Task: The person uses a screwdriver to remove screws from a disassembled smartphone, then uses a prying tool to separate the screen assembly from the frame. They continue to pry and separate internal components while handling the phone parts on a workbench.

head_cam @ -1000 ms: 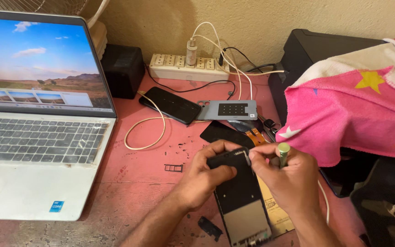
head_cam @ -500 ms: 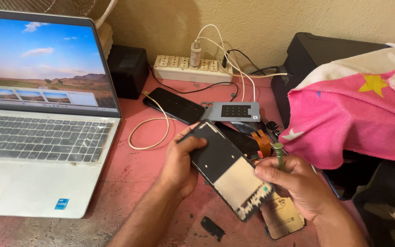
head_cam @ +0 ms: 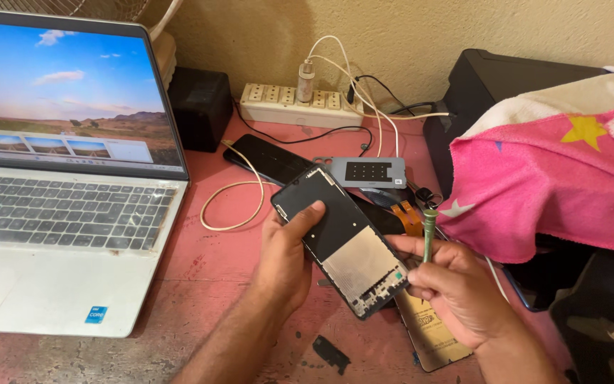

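The person's left hand gripped the opened black smartphone frame, a flat rectangular shell with its back off, thumb pressed on the dark upper half and fingers curled beneath. The frame was held tilted above the worn pink tabletop, its top end pointing to about 10 o'clock and its bottom end, with the bare metal plate and small circuit parts, pointing to 4 o'clock. The right hand met that lower corner, its fingers closed round a slim green-handled screwdriver that stood almost upright, tip hidden in the fist; one finger seemed to steady the frame's edge.

The work looked to be at the inspection stage of a phone teardown: the shell was lifted and turned for a look, not being unscrewed. A further move would call for laying the frame flat, or bracing it firmly, before the driver's tip could meet any small screw.

At 5 o'clock from the frame lay a tan flat battery-like panel, partly under the right hand. At 12 o'clock sat a grey rectangular pad and a second dark phone; a white power strip lay beyond. An open silver laptop filled the 9 o'clock side, and a pink star-patterned cloth the 3 o'clock side.
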